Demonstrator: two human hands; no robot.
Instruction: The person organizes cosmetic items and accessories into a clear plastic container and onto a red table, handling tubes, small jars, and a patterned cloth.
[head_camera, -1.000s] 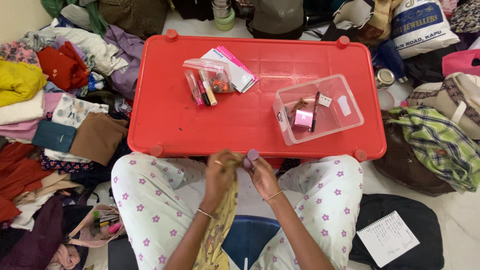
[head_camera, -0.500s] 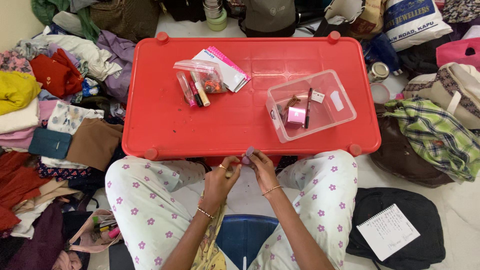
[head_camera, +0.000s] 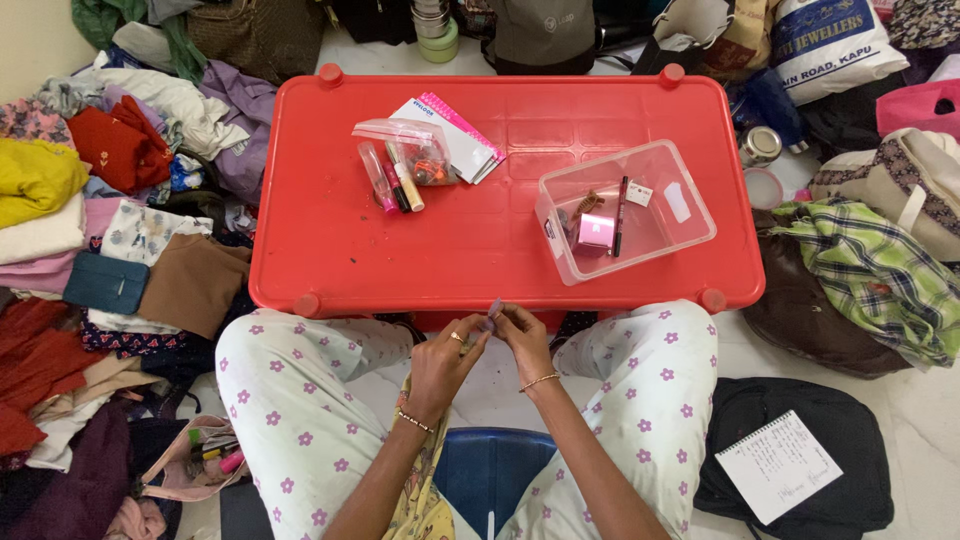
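Both hands now meet at the near edge of the counter (head_camera: 330, 240): left hand (head_camera: 440, 362) and right hand (head_camera: 522, 340) each pinch a small lilac piece (head_camera: 492, 311) in a fingertip grip. A second ago the pieces sat lower and apart; I judge they are being fitted together. Beyond stand the clear box (head_camera: 690, 235) and zip bag (head_camera: 408, 135).

yellow cloth dropped, hands (head_camera: 487, 340) closed together
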